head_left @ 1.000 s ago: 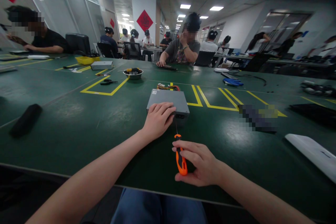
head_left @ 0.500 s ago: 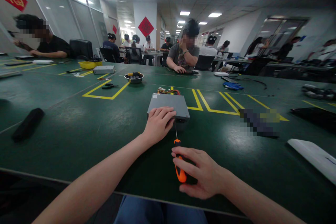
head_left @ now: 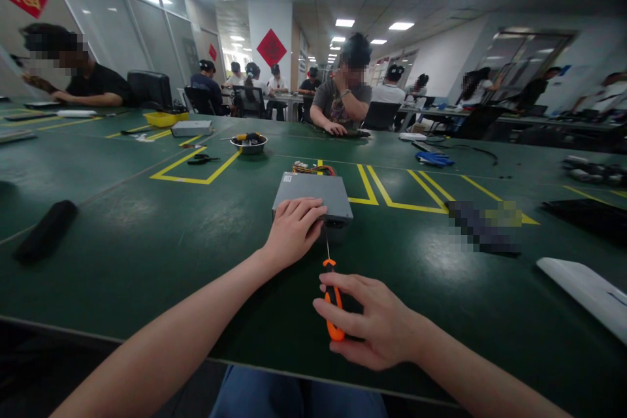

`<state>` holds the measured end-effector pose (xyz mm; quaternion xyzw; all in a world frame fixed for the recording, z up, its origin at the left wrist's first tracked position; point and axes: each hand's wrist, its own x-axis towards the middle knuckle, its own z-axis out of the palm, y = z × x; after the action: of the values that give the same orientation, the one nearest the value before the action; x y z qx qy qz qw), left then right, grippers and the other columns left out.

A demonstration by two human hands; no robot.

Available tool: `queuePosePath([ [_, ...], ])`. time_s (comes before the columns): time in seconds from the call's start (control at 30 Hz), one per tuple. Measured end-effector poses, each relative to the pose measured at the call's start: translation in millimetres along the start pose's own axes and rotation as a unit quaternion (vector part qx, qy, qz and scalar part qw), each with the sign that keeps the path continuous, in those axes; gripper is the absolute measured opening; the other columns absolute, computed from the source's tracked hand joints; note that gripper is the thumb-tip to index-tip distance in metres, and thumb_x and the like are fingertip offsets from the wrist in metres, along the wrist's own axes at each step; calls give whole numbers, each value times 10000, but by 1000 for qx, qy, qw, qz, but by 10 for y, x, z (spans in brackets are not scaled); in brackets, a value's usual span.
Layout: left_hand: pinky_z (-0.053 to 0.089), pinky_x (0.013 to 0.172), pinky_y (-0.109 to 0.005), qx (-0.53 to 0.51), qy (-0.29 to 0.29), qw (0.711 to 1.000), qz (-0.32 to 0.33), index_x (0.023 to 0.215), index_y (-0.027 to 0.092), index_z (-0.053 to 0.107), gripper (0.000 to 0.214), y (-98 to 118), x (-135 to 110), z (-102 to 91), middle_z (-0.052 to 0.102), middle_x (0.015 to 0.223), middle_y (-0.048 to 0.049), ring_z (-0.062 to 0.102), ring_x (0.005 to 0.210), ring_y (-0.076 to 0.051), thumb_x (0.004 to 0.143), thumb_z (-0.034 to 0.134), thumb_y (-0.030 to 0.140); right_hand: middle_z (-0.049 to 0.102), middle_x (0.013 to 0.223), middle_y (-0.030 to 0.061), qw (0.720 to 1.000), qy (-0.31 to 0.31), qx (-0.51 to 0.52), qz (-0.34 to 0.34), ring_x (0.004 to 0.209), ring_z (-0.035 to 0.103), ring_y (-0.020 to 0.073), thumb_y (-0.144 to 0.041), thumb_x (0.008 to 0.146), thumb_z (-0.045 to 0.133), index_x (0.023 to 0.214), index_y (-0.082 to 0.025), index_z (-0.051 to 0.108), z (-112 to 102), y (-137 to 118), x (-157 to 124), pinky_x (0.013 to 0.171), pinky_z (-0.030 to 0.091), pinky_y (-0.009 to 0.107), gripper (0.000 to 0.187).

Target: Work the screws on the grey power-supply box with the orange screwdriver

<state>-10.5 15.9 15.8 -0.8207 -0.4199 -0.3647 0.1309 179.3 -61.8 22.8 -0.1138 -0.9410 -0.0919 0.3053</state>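
A grey computer power supply (head_left: 313, 191) lies on the green table, its bundle of coloured cables (head_left: 313, 170) at the far side. My left hand (head_left: 296, 228) holds it, fingers flat across the top and the thumb down by the near face. In front of that face, my right hand (head_left: 369, 320) has its fingers round the handle of an orange and black screwdriver (head_left: 335, 313). The shaft points away from me to the power supply's near face; its tip is hard to make out beside my left thumb.
A metal bowl (head_left: 249, 145) with tools stands farther back, near a yellow tray (head_left: 165, 119) and black pliers-like tool (head_left: 202, 159). Blue gloves (head_left: 434, 159) lie right of centre. A black case (head_left: 46, 232) is left, a white panel (head_left: 582, 294) right. Across the table sits a person (head_left: 341, 101).
My right fingers have shifted a little round the screwdriver handle, the index and middle fingers reaching farther left. My left hand stays on the power supply. The view has moved very slightly.
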Motion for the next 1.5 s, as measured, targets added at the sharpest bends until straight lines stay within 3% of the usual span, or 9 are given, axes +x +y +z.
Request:
queuePosePath([
  [0.23,326,928,-367,3,3,1000,0,1103,242,542,231,3,3,15,587,1199,-18,493,1137,-186,888,460,264,615,1014,167,999,43,7,-1,809,634,178,-372,843,486,974,-137,488,104,18,-34,653,524,291,269],
  [0.33,328,922,-361,5,9,1000,1,1093,244,545,221,-4,2,27,594,1190,-15,498,1133,-181,889,462,266,594,1058,175,1000,0,16,25,882,622,201,-394,845,485,1012,-139,493,92,6,-42,702,522,314,304],
  [0.5,335,908,-360,4,12,1000,1,1084,246,549,214,-9,2,17,597,1184,-16,509,1112,-180,886,469,259,525,1153,186,996,-86,28,10,1058,550,238,-388,886,428,1188,-179,484,2,6,-5,775,510,350,371],
  [0.63,331,919,-366,1,13,1000,-4,1087,249,549,217,0,6,10,596,1186,-17,500,1126,-183,885,471,255,582,1053,190,1000,-9,12,-23,850,618,206,-343,869,443,1032,-129,521,71,21,-10,671,523,326,281],
  [0.73,335,913,-361,1,15,1000,-3,1083,247,552,214,4,9,14,595,1186,-15,504,1119,-181,883,473,256,614,1007,174,999,43,20,-8,760,630,176,-357,856,477,971,-125,483,115,19,-32,625,520,291,260],
  [0.83,339,907,-355,2,15,1000,-3,1074,247,556,209,4,9,20,598,1181,-13,513,1107,-179,881,476,254,610,1021,173,999,24,40,17,850,632,192,-421,886,424,1029,-123,467,75,10,-38,680,526,301,333],
  [0.97,334,908,-359,3,14,1000,-4,1077,249,553,211,3,6,23,598,1181,-14,509,1115,-184,881,473,249,607,1042,175,1000,-25,5,-3,883,632,208,-393,921,366,1101,-137,509,-2,1,-18,702,527,331,344],
  [1.27,325,920,-365,0,12,1000,-5,1080,251,544,209,2,6,25,597,1182,-7,501,1122,-179,887,464,250,636,1001,199,998,53,-17,-18,894,648,202,-462,861,506,1064,-84,463,39,62,-79,692,540,290,432],
  [1.5,334,915,-367,0,8,1000,-1,1085,249,548,219,-1,6,15,596,1185,-17,501,1127,-185,881,470,243,663,824,138,989,110,-74,-59,630,619,151,-243,825,421,881,-117,527,-186,131,-207,515,508,272,174],
])
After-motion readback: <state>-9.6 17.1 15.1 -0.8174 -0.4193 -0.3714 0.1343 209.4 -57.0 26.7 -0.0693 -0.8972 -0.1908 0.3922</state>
